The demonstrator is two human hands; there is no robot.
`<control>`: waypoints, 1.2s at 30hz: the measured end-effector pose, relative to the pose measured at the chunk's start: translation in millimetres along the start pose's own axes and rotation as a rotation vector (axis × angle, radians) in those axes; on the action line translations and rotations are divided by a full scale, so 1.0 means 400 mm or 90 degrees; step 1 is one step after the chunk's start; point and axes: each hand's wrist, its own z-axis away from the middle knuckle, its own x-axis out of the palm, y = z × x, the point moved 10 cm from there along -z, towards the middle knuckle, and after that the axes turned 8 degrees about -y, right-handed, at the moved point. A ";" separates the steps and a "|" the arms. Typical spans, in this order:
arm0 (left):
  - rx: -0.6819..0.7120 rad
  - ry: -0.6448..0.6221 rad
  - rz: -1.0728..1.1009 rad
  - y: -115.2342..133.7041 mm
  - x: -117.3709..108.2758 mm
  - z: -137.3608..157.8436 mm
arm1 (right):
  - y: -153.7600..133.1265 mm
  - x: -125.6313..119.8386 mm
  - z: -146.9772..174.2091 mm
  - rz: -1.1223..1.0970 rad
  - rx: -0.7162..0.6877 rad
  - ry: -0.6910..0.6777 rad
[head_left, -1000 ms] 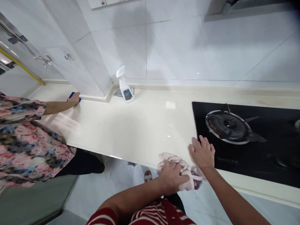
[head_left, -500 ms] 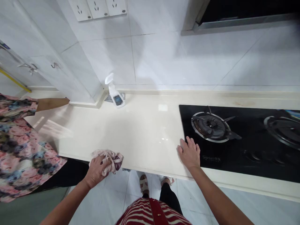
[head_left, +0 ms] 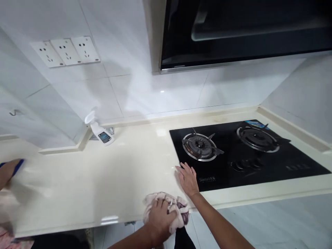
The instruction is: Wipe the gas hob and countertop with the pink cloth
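A crumpled pale pink cloth (head_left: 178,214) with dark purplish patches lies at the counter's front edge. My left hand (head_left: 159,219) is closed over it, fingers curled into the folds. My right hand (head_left: 188,180) rests with fingers spread at the left border of the black gas stove (head_left: 220,173), its fingertips on or just beside the glass. Both hands are on the cream countertop (head_left: 124,180), with the left forearm reaching in from below.
A white spray bottle (head_left: 101,133) leans near the back wall corner. The range hood (head_left: 233,38) overhangs the stove, and two burners (head_left: 199,145) stand up from its surface. At far left, another person's hand (head_left: 9,171) is near a blue item on the counter.
My left hand has brought the cloth rightward along the front edge, close to my right arm. My view has turned right, showing more of the stove and hood.
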 end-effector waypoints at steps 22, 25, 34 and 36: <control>-0.082 -0.023 0.129 -0.128 -0.071 -0.168 | 0.029 -0.238 0.134 -0.236 0.066 0.179; -0.126 0.133 0.070 -0.224 -0.135 -0.082 | -0.063 -0.136 0.077 -0.122 0.051 0.003; -0.196 0.187 -0.156 -0.426 -0.131 0.072 | -0.230 0.114 0.173 0.011 -0.066 -0.202; -0.194 0.199 -0.174 -0.417 -0.134 0.074 | -0.170 0.084 0.223 0.029 -0.089 -0.150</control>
